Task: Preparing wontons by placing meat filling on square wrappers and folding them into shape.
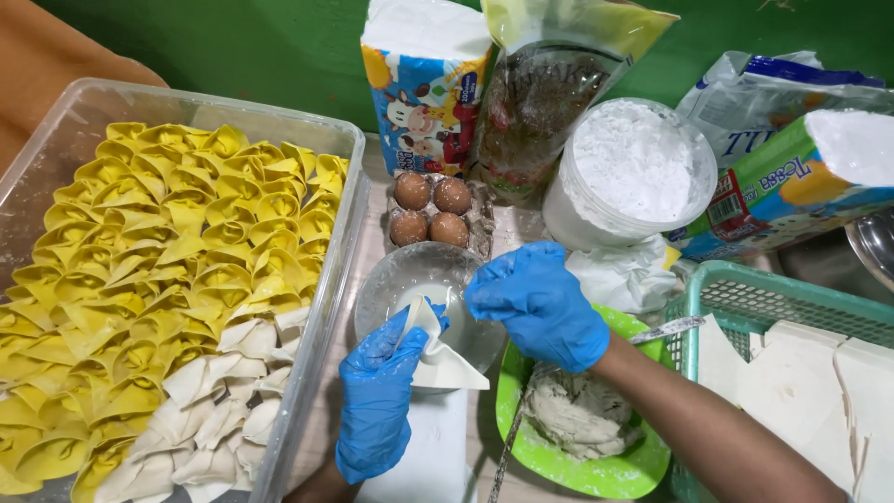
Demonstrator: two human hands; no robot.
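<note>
My left hand [377,396] wears a blue glove and holds a folded white dumpling wrapper [438,354] by its upper corner. My right hand [540,303], also in a blue glove, hovers just right of the wrapper, fingertips over a small glass bowl [391,279] with white liquid in it. Both hands meet above that bowl. A green plate [596,470] with grey filling paste [577,419] and a metal utensil sits under my right forearm.
A clear plastic tub [331,233] on the left holds several folded yellow and white dumplings. Brown eggs [430,211] in a tray, a tub of white flour [633,172], bags and packets stand behind. A green basket [773,293] of flat white wrappers is at right.
</note>
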